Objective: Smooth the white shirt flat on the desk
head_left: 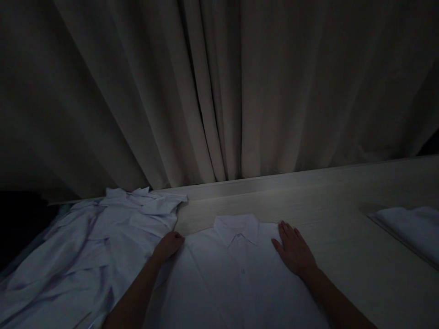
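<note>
A white button-up shirt (222, 278) lies front side up before me, its collar pointing away and its top buttons done up. At the shirt's left shoulder edge, my left hand (168, 245) is closed, the fingers pinching the cloth there. My right hand (294, 246) rests flat on the opposite shoulder, fingers stretched out and pointing away from me. The shirt's lower part runs out of view at the bottom.
Several rumpled white shirts (113, 237) are heaped on the left, close to my left forearm. A folded white cloth (411, 224) lies at the far right on the pale surface (346, 228). Long beige curtains (274, 91) hang behind. A dark shape (20, 224) fills the left edge.
</note>
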### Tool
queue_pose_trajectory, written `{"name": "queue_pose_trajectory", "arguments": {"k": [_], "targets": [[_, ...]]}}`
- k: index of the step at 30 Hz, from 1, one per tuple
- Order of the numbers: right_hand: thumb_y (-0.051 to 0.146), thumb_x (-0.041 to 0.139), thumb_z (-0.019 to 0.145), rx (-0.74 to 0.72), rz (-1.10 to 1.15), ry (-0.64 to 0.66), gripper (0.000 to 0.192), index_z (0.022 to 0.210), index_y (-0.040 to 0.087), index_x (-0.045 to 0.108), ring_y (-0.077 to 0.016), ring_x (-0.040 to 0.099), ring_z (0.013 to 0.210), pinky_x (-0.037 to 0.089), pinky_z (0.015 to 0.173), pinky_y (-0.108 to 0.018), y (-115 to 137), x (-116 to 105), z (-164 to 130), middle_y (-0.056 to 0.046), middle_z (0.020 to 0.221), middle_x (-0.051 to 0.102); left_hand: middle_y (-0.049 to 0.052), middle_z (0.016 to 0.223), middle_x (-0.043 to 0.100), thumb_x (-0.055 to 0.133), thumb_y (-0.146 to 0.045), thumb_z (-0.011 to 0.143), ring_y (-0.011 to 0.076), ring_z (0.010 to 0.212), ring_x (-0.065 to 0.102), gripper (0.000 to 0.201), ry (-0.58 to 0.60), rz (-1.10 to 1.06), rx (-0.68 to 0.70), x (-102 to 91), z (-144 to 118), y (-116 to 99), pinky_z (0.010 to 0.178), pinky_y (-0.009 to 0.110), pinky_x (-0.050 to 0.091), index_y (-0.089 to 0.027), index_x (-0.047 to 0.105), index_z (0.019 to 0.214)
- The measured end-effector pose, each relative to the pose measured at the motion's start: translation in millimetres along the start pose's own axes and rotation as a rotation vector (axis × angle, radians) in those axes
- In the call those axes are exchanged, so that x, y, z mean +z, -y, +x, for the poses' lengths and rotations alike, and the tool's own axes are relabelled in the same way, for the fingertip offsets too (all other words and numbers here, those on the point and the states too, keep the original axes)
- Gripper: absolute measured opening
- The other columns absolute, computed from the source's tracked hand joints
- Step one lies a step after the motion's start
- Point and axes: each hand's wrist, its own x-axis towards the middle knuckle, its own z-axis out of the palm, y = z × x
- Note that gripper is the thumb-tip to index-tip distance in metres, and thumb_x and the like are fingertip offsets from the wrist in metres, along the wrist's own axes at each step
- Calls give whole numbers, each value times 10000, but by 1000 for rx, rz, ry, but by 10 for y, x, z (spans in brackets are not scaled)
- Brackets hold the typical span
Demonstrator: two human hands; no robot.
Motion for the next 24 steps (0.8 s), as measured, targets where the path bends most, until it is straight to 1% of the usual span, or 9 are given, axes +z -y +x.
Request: {"name": "queue_pose_trajectory", "arguments": {"k": [3,6,9,12,14,17,19,21,24], "targets": [[604,166,898,-4,-9,12,779,1409,28,284,-280,248,1396,182,1163,-454,7,-14,-8,-180,1504,287,32,923,671,513,-466,843,147,861,617,325,-2,35,-34,4,20,-34,816,377,511,-159,613,882],[593,160,903,-6,-17,7,768,1410,30,284,-277,247,1397,179,1163,-453,3,-12,-12,-178,1504,288,47,957,663,504,-482,840,162,885,613,349,-36,86,-82,41,4,-121,833,402,503,-158,604,924],[589,177,903,-5,-9,4,760,1409,33,290,-275,255,1394,183,1161,-455,-11,5,-6,-172,1502,296,92,961,673,461,-420,852,197,889,626,325,-83,106,-93,48,-31,-194,812,404,486,-141,603,941],[590,194,899,-4,13,-13,756,1405,41,306,-270,258,1393,185,1159,-455,-25,28,-1,-165,1501,303,132,966,688,396,-327,849,203,894,635,303,-119,82,-52,-41,-58,-189,774,346,467,-131,622,899],[591,196,898,-5,21,-28,757,1404,40,308,-268,256,1394,182,1160,-455,-28,35,-2,-166,1502,299,121,944,695,364,-320,863,180,862,636,322,-132,63,-44,-129,-70,-153,762,325,463,-130,623,892],[586,199,898,-7,11,-31,757,1405,33,302,-275,265,1389,188,1156,-457,-20,30,-7,-174,1499,302,67,832,704,389,-352,866,150,748,633,315,-96,43,-32,-213,-88,-102,722,313,469,-146,628,869],[580,205,899,-8,8,-28,750,1405,35,306,-275,271,1387,190,1156,-456,-13,28,-14,-176,1497,307,44,783,707,425,-380,851,142,703,629,309,-56,32,-9,-206,-90,-85,694,302,470,-157,637,825],[580,209,898,-6,16,-31,746,1402,41,315,-270,275,1386,185,1158,-452,-14,42,-22,-177,1495,311,49,789,716,447,-407,836,146,718,637,319,-35,23,10,-163,-77,-79,697,296,471,-159,642,793],[584,209,896,-4,33,-40,744,1398,49,330,-265,275,1387,181,1159,-453,-35,81,-21,-176,1489,325,65,869,724,496,-385,809,158,794,651,269,-24,22,23,-90,-41,-75,738,292,473,-161,646,814]]}}
